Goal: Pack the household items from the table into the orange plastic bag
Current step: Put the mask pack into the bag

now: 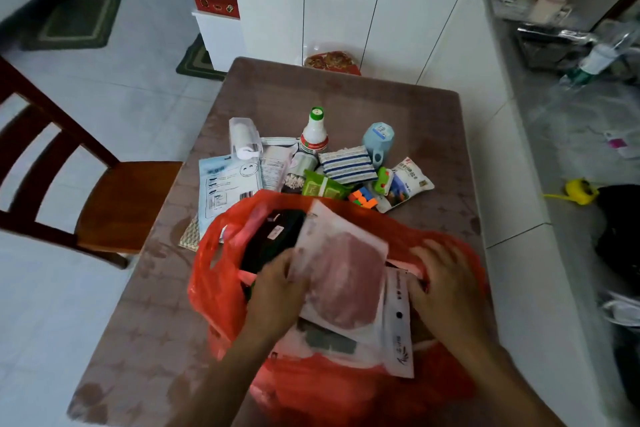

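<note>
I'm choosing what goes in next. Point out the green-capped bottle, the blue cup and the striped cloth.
green-capped bottle [314,135]: head view, on its white shoulder.
blue cup [378,142]: head view, on its side wall.
striped cloth [347,164]: head view, on its middle.

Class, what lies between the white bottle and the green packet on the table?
In the head view, a silver tin lies between the white bottle and the green packet.

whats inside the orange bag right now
In the orange bag: a black item, a pink-windowed packet on top, and a white packet beneath it. Anything deeper is covered.
</note>
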The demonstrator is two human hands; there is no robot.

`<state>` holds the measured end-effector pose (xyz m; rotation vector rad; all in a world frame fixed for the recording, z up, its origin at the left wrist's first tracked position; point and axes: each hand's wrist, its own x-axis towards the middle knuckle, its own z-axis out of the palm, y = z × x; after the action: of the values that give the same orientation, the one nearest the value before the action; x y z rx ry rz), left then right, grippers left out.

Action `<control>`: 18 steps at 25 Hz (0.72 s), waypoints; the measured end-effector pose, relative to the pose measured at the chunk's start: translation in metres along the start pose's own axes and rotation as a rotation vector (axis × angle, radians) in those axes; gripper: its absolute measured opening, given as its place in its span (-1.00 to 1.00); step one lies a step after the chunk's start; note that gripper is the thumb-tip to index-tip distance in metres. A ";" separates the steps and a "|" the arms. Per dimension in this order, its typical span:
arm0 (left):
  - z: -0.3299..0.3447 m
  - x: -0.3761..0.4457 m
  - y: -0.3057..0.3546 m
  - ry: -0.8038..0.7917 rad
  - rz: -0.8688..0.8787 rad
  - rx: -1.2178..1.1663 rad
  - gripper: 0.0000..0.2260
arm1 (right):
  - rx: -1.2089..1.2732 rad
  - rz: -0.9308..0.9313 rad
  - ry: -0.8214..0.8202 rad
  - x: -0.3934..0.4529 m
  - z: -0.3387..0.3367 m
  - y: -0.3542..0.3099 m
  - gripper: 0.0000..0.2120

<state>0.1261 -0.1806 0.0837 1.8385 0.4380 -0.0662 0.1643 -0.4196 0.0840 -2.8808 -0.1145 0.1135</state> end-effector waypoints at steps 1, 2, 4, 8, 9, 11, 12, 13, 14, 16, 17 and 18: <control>-0.003 -0.001 -0.002 0.029 0.091 0.176 -0.66 | -0.053 -0.052 0.081 -0.003 -0.011 0.012 -0.49; -0.014 0.002 -0.006 0.118 0.206 0.351 -0.58 | -0.157 -0.053 0.137 -0.004 -0.020 0.026 -0.37; -0.046 0.016 -0.011 0.358 0.326 0.687 -0.39 | -0.342 0.124 -0.024 -0.012 -0.034 0.049 -0.19; -0.095 0.050 0.014 0.142 -0.168 0.385 -0.55 | 0.440 0.390 -0.423 -0.022 -0.040 0.049 -0.89; -0.096 0.052 0.025 0.038 -0.259 0.032 -0.72 | 0.732 0.423 -0.358 -0.019 -0.044 0.042 -0.84; -0.093 0.050 0.046 -0.009 -0.238 -0.393 -0.87 | 1.238 0.466 -0.178 -0.005 -0.068 0.020 -0.85; -0.094 0.044 0.059 -0.013 -0.160 -0.483 -0.84 | 1.398 0.449 -0.079 0.002 -0.087 0.010 -0.84; -0.098 0.038 0.070 -0.017 -0.053 -0.554 -0.79 | 1.487 0.388 0.020 0.008 -0.108 0.002 -0.81; -0.105 0.032 0.082 -0.026 0.062 -0.610 -0.77 | 1.526 0.309 0.111 0.013 -0.130 -0.004 -0.78; -0.122 0.019 0.096 -0.034 0.223 -0.610 -0.81 | 1.511 0.194 0.264 0.019 -0.165 -0.009 -0.81; -0.130 0.012 0.094 -0.019 0.240 -0.534 -0.82 | 1.445 0.182 0.305 0.019 -0.171 -0.010 -0.83; -0.137 0.005 0.088 -0.003 0.222 -0.440 -0.83 | 1.339 0.225 0.334 0.019 -0.170 -0.007 -0.83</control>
<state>0.1360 -0.0728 0.2053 1.4415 0.2204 0.1674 0.1971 -0.4536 0.2489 -1.5293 0.2573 -0.1886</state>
